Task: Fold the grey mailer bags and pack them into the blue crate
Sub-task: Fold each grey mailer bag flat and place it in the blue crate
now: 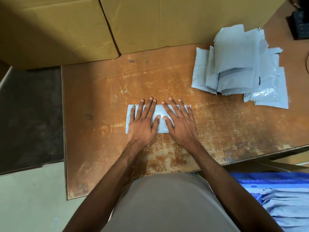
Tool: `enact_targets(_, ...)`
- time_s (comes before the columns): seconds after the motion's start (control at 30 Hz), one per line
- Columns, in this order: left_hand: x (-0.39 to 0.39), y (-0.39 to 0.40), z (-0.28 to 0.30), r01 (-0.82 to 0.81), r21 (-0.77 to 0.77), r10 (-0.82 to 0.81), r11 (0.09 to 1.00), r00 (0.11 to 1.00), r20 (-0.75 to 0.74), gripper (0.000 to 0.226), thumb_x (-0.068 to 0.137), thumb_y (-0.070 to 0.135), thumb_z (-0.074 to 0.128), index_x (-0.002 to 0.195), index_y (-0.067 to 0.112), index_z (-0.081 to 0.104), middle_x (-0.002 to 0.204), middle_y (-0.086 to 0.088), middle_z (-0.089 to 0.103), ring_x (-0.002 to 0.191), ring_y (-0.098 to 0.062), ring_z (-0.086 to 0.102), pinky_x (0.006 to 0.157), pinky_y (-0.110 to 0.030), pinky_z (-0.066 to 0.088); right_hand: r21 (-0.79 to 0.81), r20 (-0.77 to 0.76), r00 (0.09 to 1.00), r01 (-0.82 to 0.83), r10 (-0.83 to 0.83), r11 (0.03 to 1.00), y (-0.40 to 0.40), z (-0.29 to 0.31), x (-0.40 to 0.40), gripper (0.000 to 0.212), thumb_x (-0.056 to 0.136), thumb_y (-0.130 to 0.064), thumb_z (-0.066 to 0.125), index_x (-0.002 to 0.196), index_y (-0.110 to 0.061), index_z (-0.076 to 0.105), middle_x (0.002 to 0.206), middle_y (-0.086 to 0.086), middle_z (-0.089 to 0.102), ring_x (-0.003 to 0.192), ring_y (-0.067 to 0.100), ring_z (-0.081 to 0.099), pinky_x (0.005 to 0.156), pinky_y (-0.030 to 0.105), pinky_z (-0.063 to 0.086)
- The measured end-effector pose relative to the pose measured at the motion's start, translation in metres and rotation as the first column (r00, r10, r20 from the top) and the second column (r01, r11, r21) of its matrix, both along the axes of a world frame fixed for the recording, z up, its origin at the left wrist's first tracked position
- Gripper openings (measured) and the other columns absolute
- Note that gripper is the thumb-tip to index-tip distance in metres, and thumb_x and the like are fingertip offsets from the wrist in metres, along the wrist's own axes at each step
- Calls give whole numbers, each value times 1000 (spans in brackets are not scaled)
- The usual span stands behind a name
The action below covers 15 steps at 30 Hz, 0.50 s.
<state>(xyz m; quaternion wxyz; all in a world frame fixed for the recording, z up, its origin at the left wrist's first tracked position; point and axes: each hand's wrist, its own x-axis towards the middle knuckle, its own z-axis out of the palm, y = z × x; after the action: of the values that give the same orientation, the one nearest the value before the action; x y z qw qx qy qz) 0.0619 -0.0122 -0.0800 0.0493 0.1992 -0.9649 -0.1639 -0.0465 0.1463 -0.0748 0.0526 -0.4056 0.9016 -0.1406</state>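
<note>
A folded grey mailer bag [161,122] lies flat as a long narrow strip near the middle of a worn orange-brown table [100,91], its long side running left to right. Both of the person's hands lie palm-down on it with fingers straight and spread. The left hand [143,123] covers the strip's left half, its little finger near the left end and its longer fingertips reaching just past the far edge onto the wood. The right hand [179,123] covers the right half in the same way, and the two thumbs nearly meet over the strip's middle, where the plastic shows a small crinkle. Further back on the right of the table sits a loose pile of grey mailer bags [240,67], overlapping at different angles and well apart from the strip under the hands. At the lower right, below the table's edge and beside the person's body, the rim of the blue crate [274,180] shows, with grey bags [287,205] lying inside it. Two large cardboard boxes [87,25] stand along the back of the table, and a dark object [300,22] sits at the far right corner, too cut off to identify.
</note>
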Motion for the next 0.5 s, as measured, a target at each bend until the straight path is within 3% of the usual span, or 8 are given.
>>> enact_targets(0.2,1,-2,2,4,25,-4,1000,1000,9,61,112,48,28,166,26,10,173,10,8,159,-13,-6,129,-47,1,-7,-3,1000,-10,10,1000,1,0,2,55,112,-47,26,165,-36,16,173,-8,13,161,21,2,128,53,11)
enact_targets(0.37,11,-5,16,-29,270,61,962,992,-113,55,111,45,32,163,29,26,170,11,21,159,-8,0,129,-44,8,-16,-73,997,-29,27,999,-1,8,7,56,112,-43,32,165,-29,20,174,-7,9,161,20,-5,129,53,7)
enact_targets(0.5,34,-15,21,-10,167,30,986,992,-119,57,109,46,30,163,27,28,170,8,23,159,-11,2,129,-44,10,-72,-4,996,-91,91,993,-13,10,18,57,111,-47,36,164,-30,24,173,-7,13,161,18,1,130,48,6)
